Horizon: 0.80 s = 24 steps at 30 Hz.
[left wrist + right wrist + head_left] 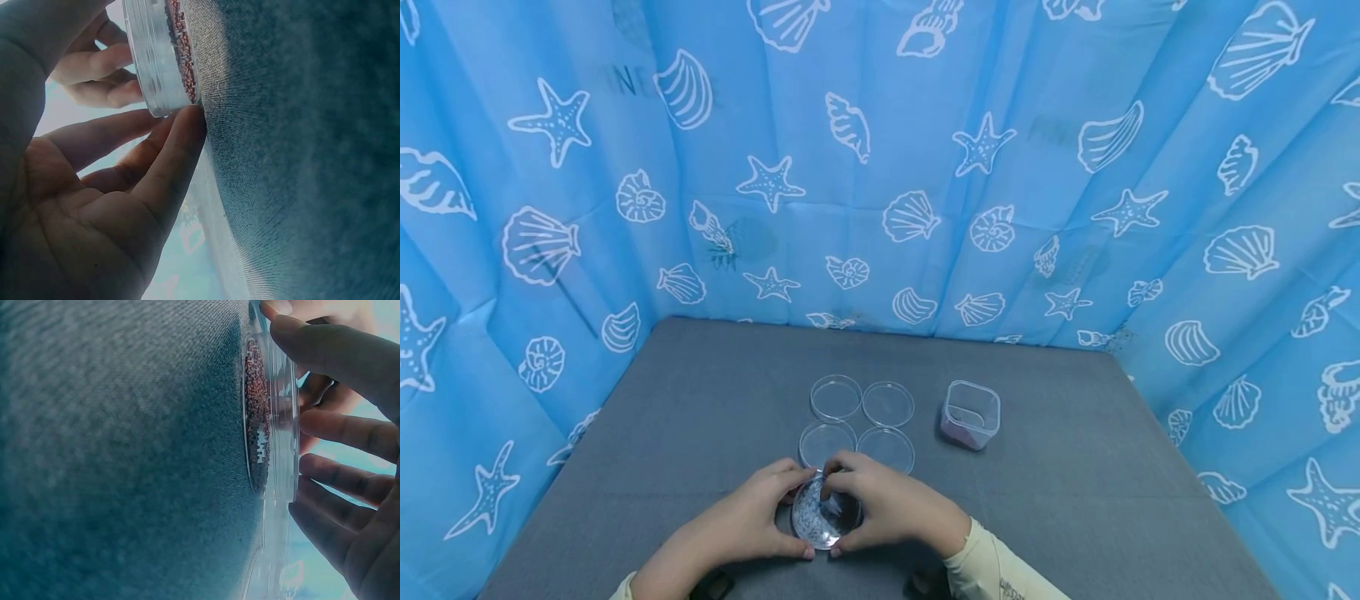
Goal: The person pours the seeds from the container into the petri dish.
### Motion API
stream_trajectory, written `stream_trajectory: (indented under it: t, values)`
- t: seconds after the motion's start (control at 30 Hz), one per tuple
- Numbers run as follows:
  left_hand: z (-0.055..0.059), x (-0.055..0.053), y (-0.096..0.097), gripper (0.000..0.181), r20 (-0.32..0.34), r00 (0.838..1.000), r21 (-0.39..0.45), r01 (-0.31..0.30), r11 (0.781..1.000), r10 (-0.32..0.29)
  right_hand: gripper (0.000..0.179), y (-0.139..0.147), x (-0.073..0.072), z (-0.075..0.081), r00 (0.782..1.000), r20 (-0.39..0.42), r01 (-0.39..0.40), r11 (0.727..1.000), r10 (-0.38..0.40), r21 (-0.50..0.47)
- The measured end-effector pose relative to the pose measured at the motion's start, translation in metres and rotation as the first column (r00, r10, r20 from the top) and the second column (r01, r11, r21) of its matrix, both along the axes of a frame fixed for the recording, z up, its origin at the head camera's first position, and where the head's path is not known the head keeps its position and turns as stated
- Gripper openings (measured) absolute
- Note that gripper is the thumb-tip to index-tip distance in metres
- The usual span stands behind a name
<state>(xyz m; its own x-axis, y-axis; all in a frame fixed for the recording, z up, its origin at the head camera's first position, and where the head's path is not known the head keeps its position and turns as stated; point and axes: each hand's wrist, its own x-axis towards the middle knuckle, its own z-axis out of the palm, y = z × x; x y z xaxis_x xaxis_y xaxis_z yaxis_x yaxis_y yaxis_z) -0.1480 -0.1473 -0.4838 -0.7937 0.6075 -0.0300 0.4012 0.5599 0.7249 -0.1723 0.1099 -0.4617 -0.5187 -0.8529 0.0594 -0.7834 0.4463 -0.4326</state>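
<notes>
A round clear petri dish (808,518) stands on the grey cloth near the front edge, between both hands. Small reddish-brown grains (255,394) lie in its bottom, and its upper rim looks double, as with a lid fitted over it. From the left side my left hand (762,510) grips the dish's edge, thumb in front and fingers behind. My right hand (883,502) holds the opposite edge, its thumb near the left thumb and its fingers bent over the far rim. In the left wrist view, the left thumb presses low on the dish (147,69).
Directly behind the hands sit several clear petri dishes: back left (836,397), back right (888,404), front left (826,442) and front right (887,450). A square clear plastic box (972,417) with something reddish inside stands to their right. A blue shell-print curtain (865,208) surrounds the table (1075,492).
</notes>
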Motion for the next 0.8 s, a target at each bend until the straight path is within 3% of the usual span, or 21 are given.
stream_trajectory:
  t: [0.2,0.5,0.63,0.8]
  values:
    - [-0.001,0.000,0.000,0.099,-0.010,1.000,0.015,0.000,1.000,0.000,0.050,0.006,0.001,0.004,0.999,0.027,0.029,1.000,-0.029,-0.004]
    - [0.001,0.001,0.005,0.099,-0.029,0.999,0.049,-0.012,0.999,0.013,0.042,0.035,0.000,0.014,0.985,0.086,0.155,0.986,-0.149,-0.060]
    - [0.001,0.002,0.006,0.096,-0.046,0.999,0.052,-0.017,0.999,0.020,0.038,0.054,-0.002,0.018,0.974,0.098,0.216,0.969,-0.205,-0.117]
    - [-0.001,0.004,0.005,0.091,-0.107,0.994,0.070,-0.031,0.997,0.038,0.029,0.080,-0.004,0.024,0.949,0.058,0.315,0.932,-0.310,-0.178]
